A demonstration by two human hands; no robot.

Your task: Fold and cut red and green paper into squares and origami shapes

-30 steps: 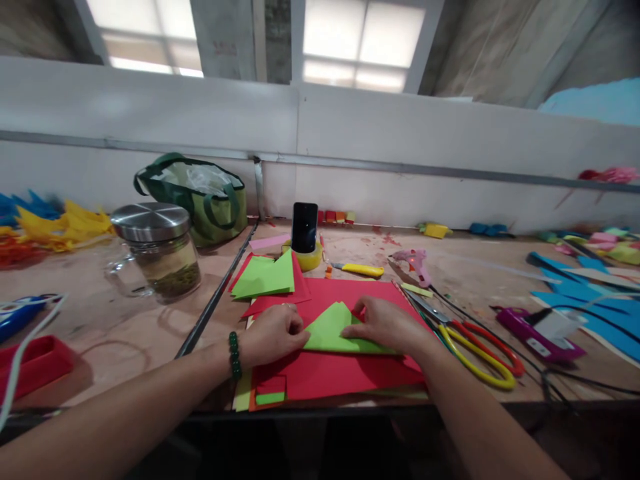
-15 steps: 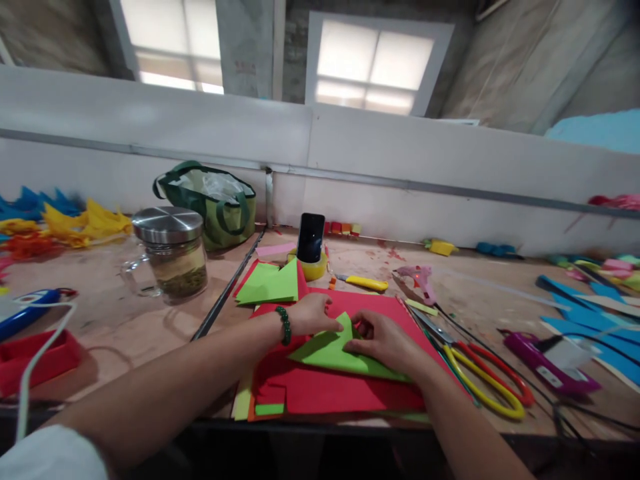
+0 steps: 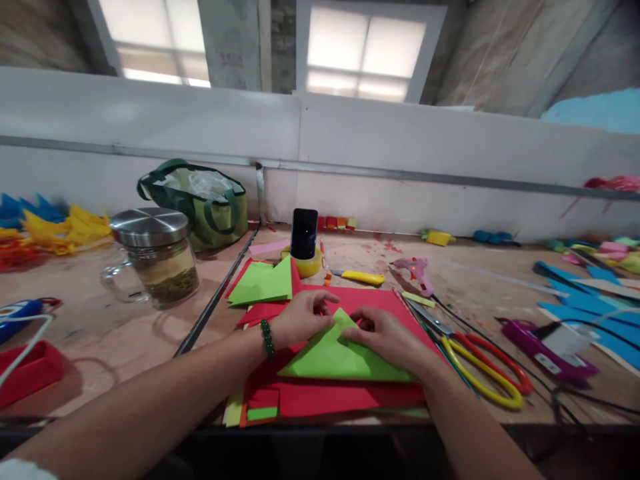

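A bright green sheet of paper [image 3: 345, 360], folded into a triangle with its tip pointing away from me, lies on a stack of red paper [image 3: 340, 399]. My right hand [image 3: 387, 337] holds the triangle's right side near the tip, thumb in front and the other fingers curled behind it. Close by the left side of the tip is my left hand [image 3: 303, 319], thumb and bent forefinger apart. Its other fingers are partly hidden. A green bead bracelet [image 3: 267, 338] circles the left wrist. More cut green paper [image 3: 263, 281] rests at the stack's far left.
To the right lie scissors [image 3: 480, 373], a pink glue gun [image 3: 417, 272] and a purple power strip [image 3: 545, 353]. Behind the stack are a yellow utility knife [image 3: 363, 277] and a standing phone [image 3: 304, 233]. A lidded glass mug [image 3: 163, 267] and green bag [image 3: 217, 217] stand left.
The folded green triangle now lies flatter and shows more of its front face. My left hand has drawn slightly left from the tip. The whole view has shifted slightly.
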